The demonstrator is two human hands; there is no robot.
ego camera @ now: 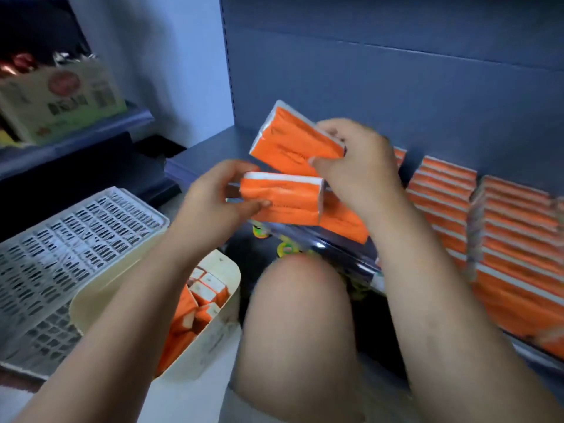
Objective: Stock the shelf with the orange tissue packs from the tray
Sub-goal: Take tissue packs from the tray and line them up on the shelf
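Two orange tissue packs are in hand, one per hand, held above the grey shelf (pixel 207 148). The right hand (pixel 363 169) pinches the upper pack (pixel 293 138) at its right end, thumb beneath and fingers curled over the top. This pack's long axis slants from upper left down to lower right, and its broad orange face is towards the camera. The left hand (pixel 213 203) grips the lower pack (pixel 283 199) by its left end, thumb on the top edge and fingertips under it. It lies almost level, with its long axis left to right and its white edge upward. The two packs overlap near the middle, the lower one in front. A third pack (pixel 345 222) shows partly beneath the right wrist. On the shelf to the right stand at least three rows of stocked packs (pixel 442 187), too blurred to count one by one. Below the left forearm, the cream tray (pixel 219 337) holds several more orange packs, their number unclear. One white perforated crate (pixel 61 254) lies to the tray's left, and one bare knee (pixel 299 315) rises between the forearms.
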